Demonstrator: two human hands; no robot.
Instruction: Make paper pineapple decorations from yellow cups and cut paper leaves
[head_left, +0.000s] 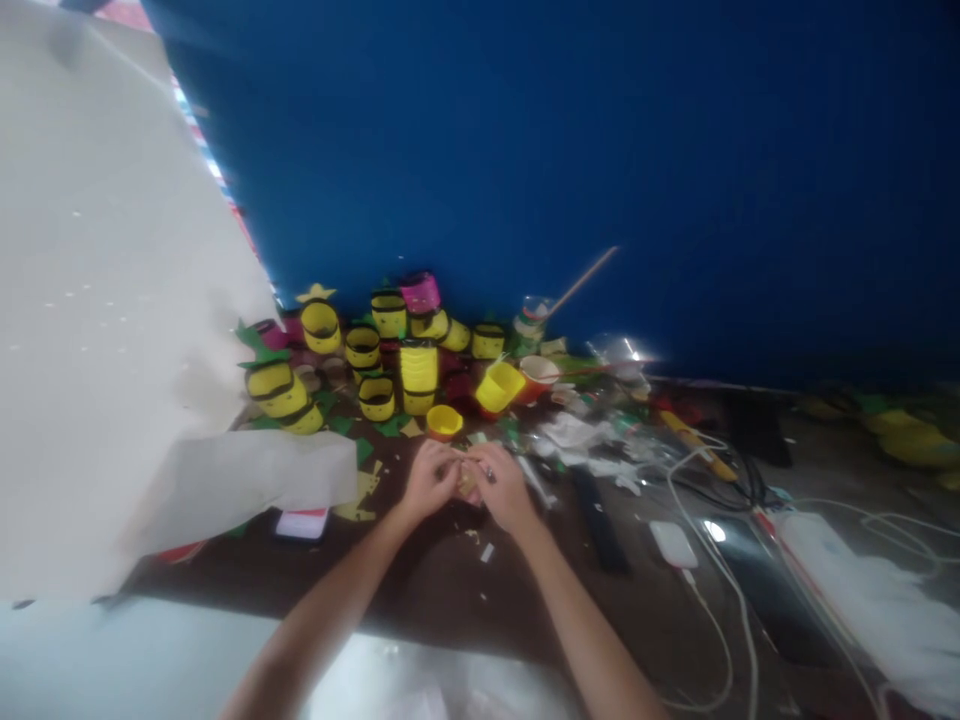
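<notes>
My left hand [433,478] and my right hand [498,482] meet over the brown table, fingers closed around a small tan piece [469,482]. Blur and the fingers hide most of it, so its kind does not show. Just beyond the hands stands a small yellow cup [444,422]. Behind it are a stack of yellow cups [418,375] and a tilted yellow cup [499,387]. Small paper scraps [487,552] lie on the table on the near side of my hands.
Several yellow cups with black bands [320,327] and green paper pieces crowd the back left. A white sheet [262,470] and a phone [301,524] lie left. Rightward are crumpled plastic [585,435], a yellow-handled tool [697,445], a white charger [673,545] and cables. A blue wall [562,150] rises behind.
</notes>
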